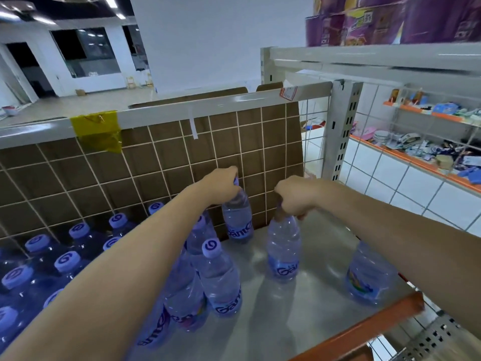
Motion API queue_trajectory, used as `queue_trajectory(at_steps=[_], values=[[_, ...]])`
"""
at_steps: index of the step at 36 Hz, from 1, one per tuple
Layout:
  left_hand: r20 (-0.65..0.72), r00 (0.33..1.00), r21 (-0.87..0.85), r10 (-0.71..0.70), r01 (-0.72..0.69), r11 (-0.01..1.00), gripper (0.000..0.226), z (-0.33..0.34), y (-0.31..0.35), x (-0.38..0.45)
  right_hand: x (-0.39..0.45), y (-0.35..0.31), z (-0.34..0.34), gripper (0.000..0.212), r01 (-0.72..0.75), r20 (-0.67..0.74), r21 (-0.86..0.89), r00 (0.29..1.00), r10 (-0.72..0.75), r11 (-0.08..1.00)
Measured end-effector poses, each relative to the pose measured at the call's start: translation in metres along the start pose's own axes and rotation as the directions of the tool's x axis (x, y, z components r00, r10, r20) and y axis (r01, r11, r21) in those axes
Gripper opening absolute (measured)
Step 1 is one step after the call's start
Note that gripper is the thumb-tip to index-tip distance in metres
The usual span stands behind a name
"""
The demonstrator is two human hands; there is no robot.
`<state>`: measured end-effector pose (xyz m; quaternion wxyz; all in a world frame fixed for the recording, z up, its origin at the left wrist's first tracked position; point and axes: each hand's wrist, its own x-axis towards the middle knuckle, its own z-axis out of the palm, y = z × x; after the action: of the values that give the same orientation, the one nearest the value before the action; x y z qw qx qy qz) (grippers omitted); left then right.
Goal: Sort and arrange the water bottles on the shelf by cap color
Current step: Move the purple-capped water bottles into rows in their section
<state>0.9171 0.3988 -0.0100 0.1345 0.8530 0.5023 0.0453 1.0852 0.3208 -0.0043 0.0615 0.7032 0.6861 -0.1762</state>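
Both forearms cross the lower frame. At centre, the left hand (pixel 221 186) grips the cap end of a bottle by the grid (pixel 238 217), while the right hand (pixel 295 196) grips the neck of a middle bottle (pixel 283 246) on the bare steel shelf (pixel 299 308). Blue-capped rows (pixel 65 259) fill the lower left, seemingly sorted; one loose bottle (pixel 368 277) at lower right stands apart, its cap hidden, so sorting looks nearly finished.

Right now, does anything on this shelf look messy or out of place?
Nothing is spilled or toppled. Yellow tape is crumpled over the shelf's top rail, and one bottle stands apart near the orange front edge, away from the group.
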Motion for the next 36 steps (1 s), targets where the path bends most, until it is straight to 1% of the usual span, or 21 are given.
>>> queue_trajectory(at_steps=[4,8,10,14,18,20,23,29,32,36], values=[[0.004,1.0,0.018,-0.022,0.022,1.0,0.017,-0.001,-0.011,0.011,0.006,-0.017,0.003,0.03,0.097,-0.048,0.02,0.994,-0.096,0.995],[0.024,0.999,0.037,-0.024,0.023,0.999,0.015,-0.003,-0.016,0.018,0.012,-0.033,0.006,0.026,0.159,-0.083,0.034,0.984,-0.156,0.987],[0.03,0.999,0.035,-0.017,0.016,0.999,0.016,-0.004,-0.019,0.02,0.019,-0.039,0.01,0.021,0.179,-0.114,0.024,0.978,-0.176,0.984],[0.058,0.998,0.011,0.02,-0.021,1.0,0.016,-0.007,-0.023,0.022,0.027,-0.05,0.015,0.021,0.205,-0.169,-0.015,0.964,-0.204,0.979],[0.097,0.993,0.004,0.064,-0.065,0.998,0.022,-0.007,-0.027,0.021,0.029,-0.058,0.019,0.028,0.239,-0.2,0.009,0.952,-0.232,0.971],[0.122,0.99,0.004,0.075,-0.076,0.997,0.021,-0.005,-0.03,0.019,0.029,-0.062,0.022,0.024,0.254,-0.217,0.017,0.945,-0.244,0.967],[0.144,0.986,0.017,0.082,-0.085,0.996,0.024,0.002,-0.034,0.016,0.031,-0.066,0.026,0.019,0.24,-0.237,0.048,0.946,-0.222,0.97],[0.128,0.985,0.009,0.114,-0.116,0.993,0.026,0.003,-0.037,0.015,0.031,-0.073,0.035,0.029,0.228,-0.29,0.123,0.939,-0.185,0.966],[0.131,0.984,0.0,0.118,-0.119,0.993,0.027,0.003,-0.039,0.015,0.03,-0.074,0.037,0.03,0.222,-0.311,0.151,0.935,-0.167,0.963],[0.125,0.987,0.005,0.101,-0.102,0.995,0.029,0.004,-0.037,0.015,0.03,-0.073,0.038,0.032,0.207,-0.268,0.224,0.953,-0.144,0.952]])
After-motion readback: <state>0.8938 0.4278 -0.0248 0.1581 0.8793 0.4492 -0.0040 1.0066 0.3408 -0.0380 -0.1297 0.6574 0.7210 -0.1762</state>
